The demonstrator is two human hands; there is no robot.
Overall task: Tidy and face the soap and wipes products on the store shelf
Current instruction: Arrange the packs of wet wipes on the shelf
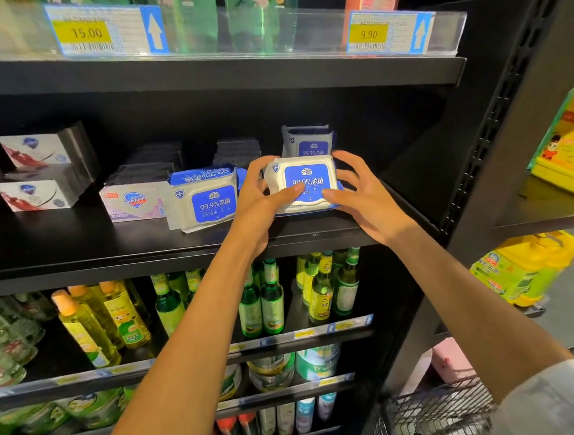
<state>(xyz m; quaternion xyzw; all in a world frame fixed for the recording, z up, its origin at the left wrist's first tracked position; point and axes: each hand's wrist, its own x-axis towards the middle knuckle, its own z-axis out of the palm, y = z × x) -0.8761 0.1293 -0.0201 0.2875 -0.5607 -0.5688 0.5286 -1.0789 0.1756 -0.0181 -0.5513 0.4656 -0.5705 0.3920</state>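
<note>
Two bare forearms in pale sleeves reach up from the bottom edge toward the black shelf [211,237], which carries all the soap and wipes. The left hand [260,199] and right hand [362,194] flank one white-and-blue wipes pack [305,185] that sits at the shelf's front edge. The left hand grips the pack's left side, fingers curled over its top edge and thumb laid across its front face. The right hand has its thumb on the pack's lower right front, with its fingers spread and loosely bent past the right end; whether they touch the pack is unclear.

Just beyond the hands, a second wipes pack [309,141] stands behind the held one. Just left of the left hand is a third wipes pack [205,199], with a further pack lying flat on top of it, print upside down. Touching that pack's left side is a Safeguard soap bar [133,202], with dark stacked boxes behind it. Well left of the hands, two white soap boxes [35,175] sit one above the other.

Below the hands, green and yellow bottles [268,297] fill the lower shelf. Above them, a clear rail holds a yellow price tag [87,32] reading 15.00
</note>
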